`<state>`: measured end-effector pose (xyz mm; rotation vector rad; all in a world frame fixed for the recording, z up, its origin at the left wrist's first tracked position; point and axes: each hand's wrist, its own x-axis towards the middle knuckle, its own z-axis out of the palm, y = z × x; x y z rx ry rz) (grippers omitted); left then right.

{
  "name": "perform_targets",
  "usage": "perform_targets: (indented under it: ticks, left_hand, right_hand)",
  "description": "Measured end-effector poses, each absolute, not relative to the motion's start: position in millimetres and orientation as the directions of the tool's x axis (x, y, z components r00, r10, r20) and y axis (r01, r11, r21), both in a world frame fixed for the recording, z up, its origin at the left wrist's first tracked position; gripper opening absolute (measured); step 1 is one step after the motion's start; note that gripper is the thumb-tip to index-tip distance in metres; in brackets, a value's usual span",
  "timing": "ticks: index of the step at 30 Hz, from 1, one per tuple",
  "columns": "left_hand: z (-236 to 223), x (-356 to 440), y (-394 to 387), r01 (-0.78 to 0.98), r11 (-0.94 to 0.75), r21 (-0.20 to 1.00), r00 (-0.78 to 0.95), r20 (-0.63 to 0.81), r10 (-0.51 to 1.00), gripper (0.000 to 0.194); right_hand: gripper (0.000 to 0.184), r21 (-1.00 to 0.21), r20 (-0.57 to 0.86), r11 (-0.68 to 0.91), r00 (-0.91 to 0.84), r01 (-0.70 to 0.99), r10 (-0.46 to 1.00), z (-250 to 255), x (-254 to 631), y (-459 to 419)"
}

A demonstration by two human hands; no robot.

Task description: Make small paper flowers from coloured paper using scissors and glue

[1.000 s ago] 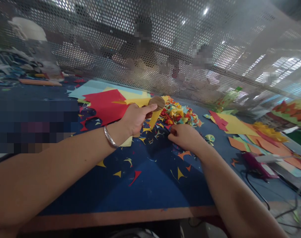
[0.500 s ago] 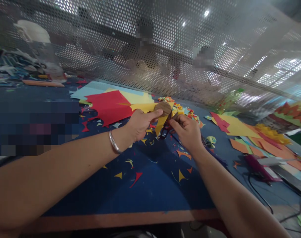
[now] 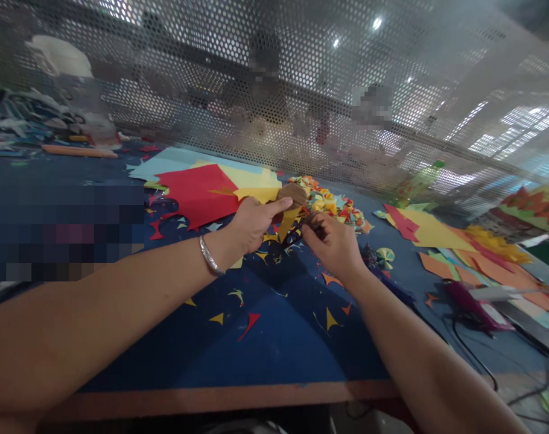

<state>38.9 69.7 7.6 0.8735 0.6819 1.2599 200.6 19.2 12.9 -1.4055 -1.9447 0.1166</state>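
With thumb on top, my left hand [image 3: 254,223] pinches a round brown disc [image 3: 292,193] against a sheet of yellow paper [image 3: 259,194]. A strip of the yellow paper hangs below the disc. Close by on the right, my right hand [image 3: 335,244] is closed around dark scissors [image 3: 293,237]. Their blades are near the hanging strip; whether they touch it I cannot tell. Just behind the hands lies a heap of small folded paper pieces [image 3: 331,202] in yellow, red, orange and green. Beneath the left hand's side spreads a red paper sheet [image 3: 197,190].
Paper scraps [image 3: 248,325] are scattered over the blue table [image 3: 238,361]. A perforated metal panel [image 3: 188,84] rises behind. To the right are coloured sheets [image 3: 437,228], a purple device [image 3: 480,306] with cables, and a green-capped bottle [image 3: 422,181]. A white-lidded jar [image 3: 82,90] stands left.
My right hand and the scissors have shifted slightly left and down. The yellow paper that stuck out right of the disc no longer shows there. My left hand has moved a little left.
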Motion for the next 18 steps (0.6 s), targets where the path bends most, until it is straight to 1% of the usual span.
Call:
perform_targets:
  ticks: [2, 5, 8, 10, 12, 14, 16, 18]
  left_hand:
    - [8.3, 38.1, 71.4, -0.525, 0.114, 0.844, 0.2, -0.007, 0.98, 0.021]
    - [10.1, 37.7, 69.5, -0.511, 0.154, 0.846, 0.183, -0.068, 0.981, 0.012]
    - [9.6, 38.9, 65.5, -0.493, 0.166, 0.854, 0.169, -0.093, 0.981, 0.014]
    - [8.4, 39.9, 63.7, -0.502, 0.16, 0.85, 0.183, -0.076, 0.98, 0.017]
    - [7.7, 40.4, 63.5, -0.52, 0.143, 0.842, 0.179, -0.056, 0.982, 0.021]
    - [7.8, 40.2, 64.9, -0.541, 0.133, 0.83, 0.17, -0.047, 0.984, 0.023]
    - [8.8, 39.2, 66.8, -0.555, 0.142, 0.819, 0.164, -0.059, 0.985, 0.024]
    - [10.4, 38.0, 68.1, -0.554, 0.15, 0.819, 0.154, -0.076, 0.985, 0.024]
  right_hand:
    - [0.025, -0.434, 0.487, 0.406, -0.169, 0.804, 0.857, 11.6, 199.2, 19.4]
    - [0.03, -0.386, 0.464, 0.369, -0.168, 0.846, 0.87, 6.7, 196.0, 22.0]
    - [0.036, -0.346, 0.412, 0.342, -0.186, 0.874, 0.892, 0.4, 192.9, 26.5]
    - [0.034, -0.361, 0.387, 0.386, -0.241, 0.849, 0.89, -2.4, 191.5, 29.1]
    - [0.031, -0.401, 0.395, 0.429, -0.27, 0.809, 0.878, -2.8, 191.1, 30.4]
    - [0.03, -0.464, 0.414, 0.431, -0.241, 0.774, 0.878, -1.3, 191.9, 30.0]
    - [0.028, -0.566, 0.417, 0.41, -0.181, 0.715, 0.891, 0.7, 193.8, 28.5]
    - [0.027, -0.687, 0.393, 0.383, -0.129, 0.617, 0.911, 1.6, 196.1, 26.8]
